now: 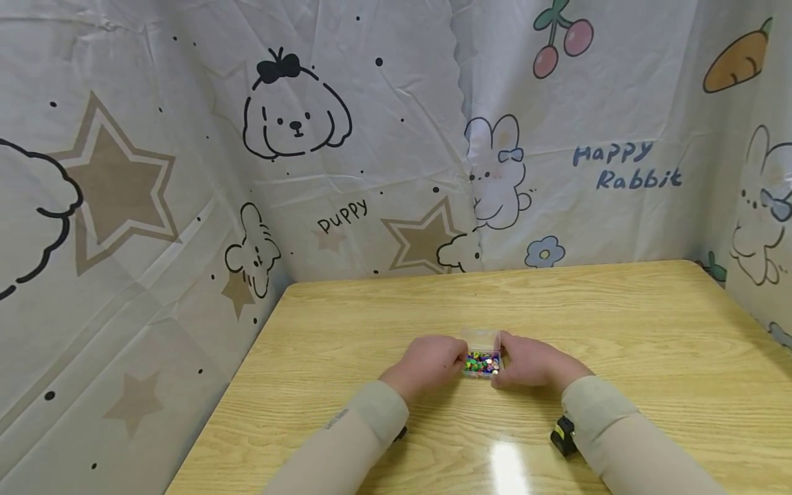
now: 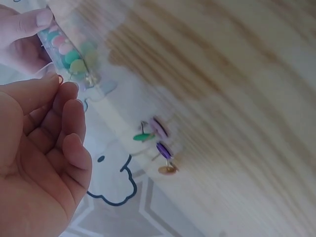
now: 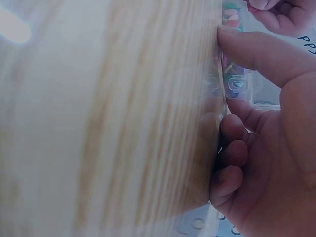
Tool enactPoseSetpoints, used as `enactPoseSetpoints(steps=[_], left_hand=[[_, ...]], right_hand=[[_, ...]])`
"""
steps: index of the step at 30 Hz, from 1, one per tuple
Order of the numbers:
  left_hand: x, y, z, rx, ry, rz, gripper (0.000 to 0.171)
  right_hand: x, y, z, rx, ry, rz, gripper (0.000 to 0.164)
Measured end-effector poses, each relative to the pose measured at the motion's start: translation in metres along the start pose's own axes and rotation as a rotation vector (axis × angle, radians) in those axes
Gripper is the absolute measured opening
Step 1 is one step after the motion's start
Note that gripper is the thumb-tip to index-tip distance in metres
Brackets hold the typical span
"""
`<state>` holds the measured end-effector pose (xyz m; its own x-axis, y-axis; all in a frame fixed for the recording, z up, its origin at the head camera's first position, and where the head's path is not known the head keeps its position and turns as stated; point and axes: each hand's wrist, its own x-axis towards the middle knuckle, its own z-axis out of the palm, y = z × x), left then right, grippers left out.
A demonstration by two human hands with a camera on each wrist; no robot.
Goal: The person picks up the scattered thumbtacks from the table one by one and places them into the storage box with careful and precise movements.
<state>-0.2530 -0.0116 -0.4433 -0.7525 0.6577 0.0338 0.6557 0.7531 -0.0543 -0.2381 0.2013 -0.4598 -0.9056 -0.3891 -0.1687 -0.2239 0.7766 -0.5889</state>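
A small clear plastic box (image 1: 482,375) with its lid (image 1: 480,338) raised stands on the table, full of colourful flat-headed thumbtacks (image 1: 482,362). My right hand (image 1: 530,361) holds the box at its right side, thumb at the near wall, as the right wrist view also shows. At the box's left edge, my left hand (image 1: 431,366) pinches a small red thumbtack (image 3: 252,8) between thumb and forefinger. In the left wrist view, loose thumbtacks lie on the table beside that hand: a green one (image 2: 143,137), a pink one (image 2: 159,127), a purple one (image 2: 164,150) and a gold one (image 2: 167,170).
The wood-grain table (image 1: 346,316) spreads out around both hands. A white curtain (image 1: 396,137) with cartoon prints hangs behind it and along both sides. A black wrist device (image 1: 564,436) sits under the right sleeve.
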Motion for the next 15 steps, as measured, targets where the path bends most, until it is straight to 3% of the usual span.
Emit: enactPoseSetpoints(steps=[15], left_hand=[[0.0043, 0.0077, 0.0010, 0.023, -0.047, 0.028, 0.013]], right_hand=[[0.0001, 0.0021, 0.0012, -0.016, 0.006, -0.002, 0.046]])
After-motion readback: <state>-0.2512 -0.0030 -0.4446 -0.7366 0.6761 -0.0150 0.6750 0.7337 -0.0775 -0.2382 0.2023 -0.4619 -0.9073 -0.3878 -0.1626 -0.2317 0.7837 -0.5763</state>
